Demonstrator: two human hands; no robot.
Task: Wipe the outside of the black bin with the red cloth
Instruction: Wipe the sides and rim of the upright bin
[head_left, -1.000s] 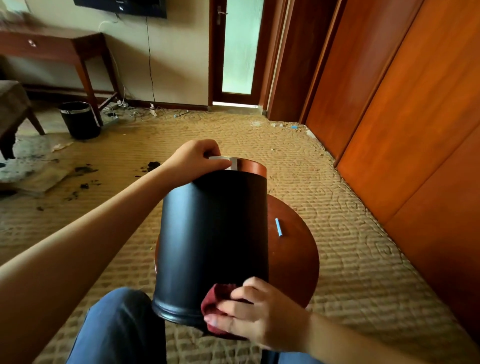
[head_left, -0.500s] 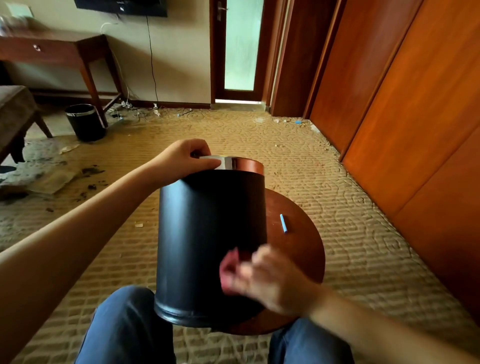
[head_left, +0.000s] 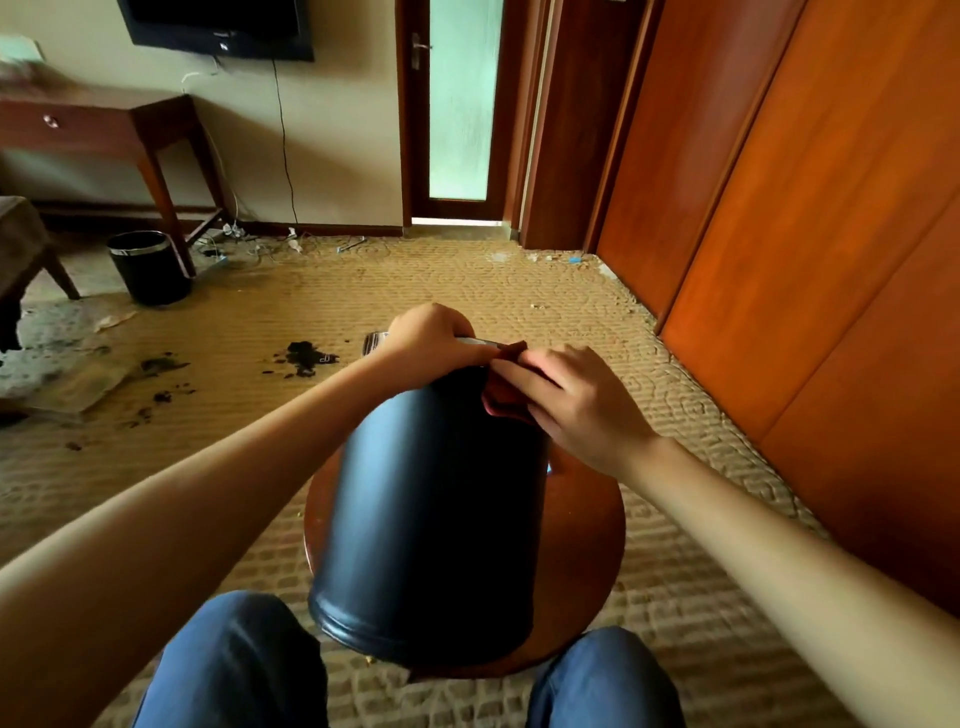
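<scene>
2 bins, black bin (head_left: 431, 519) & 2nd bin (head_left: 148, 270) far off, 1 red cloth (head_left: 506, 397), 2 hands, left hand (head_left: 431, 338) & right hand (head_left: 576, 400), 1 round table (head_left: 582, 545), 1 desk (head_left: 104, 124), 1 TV (head_left: 218, 23), 1 door (head_left: 457, 104)

Right hand (head_left: 566, 400) with the red cloth (head_left: 501, 400) moves from the base end of the bin (head_left: 431, 519) up to the rim end. It now presses the cloth on the wall just beside the left hand's (head_left: 431, 338) grip, fingertips almost touching that hand.
</scene>
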